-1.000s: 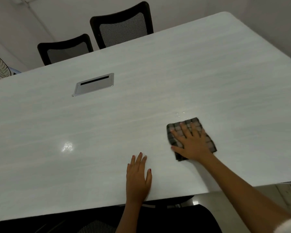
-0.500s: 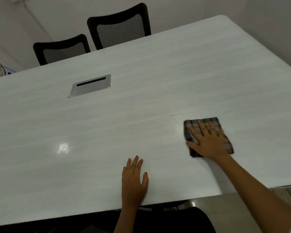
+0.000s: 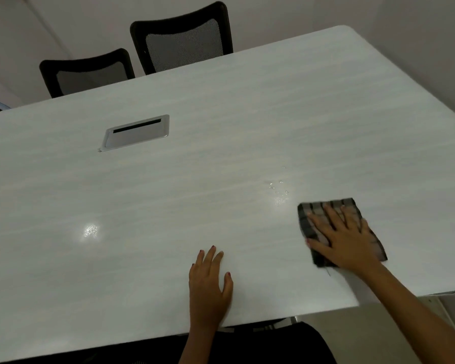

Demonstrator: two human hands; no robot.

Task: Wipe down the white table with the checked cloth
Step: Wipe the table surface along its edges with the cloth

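Note:
The white table (image 3: pixel 221 158) fills most of the view. A folded checked cloth (image 3: pixel 310 214), dark grey with lighter lines, lies flat on it near the front right. My right hand (image 3: pixel 344 237) presses on the cloth with fingers spread straight, covering its middle. My left hand (image 3: pixel 209 282) rests flat on the bare tabletop near the front edge, to the left of the cloth, holding nothing. A few water droplets (image 3: pixel 279 189) sit on the surface just beyond the cloth's left corner.
A silver cable hatch (image 3: pixel 137 134) is set into the tabletop at the middle left. Two black mesh chairs (image 3: pixel 184 40) (image 3: pixel 87 72) stand behind the far edge. Another black chair (image 3: pixel 260 345) sits below the front edge. Walls close in behind and at right.
My right hand has slid the cloth to the right across the table, away from my left hand. The left hand has stayed flat in place.

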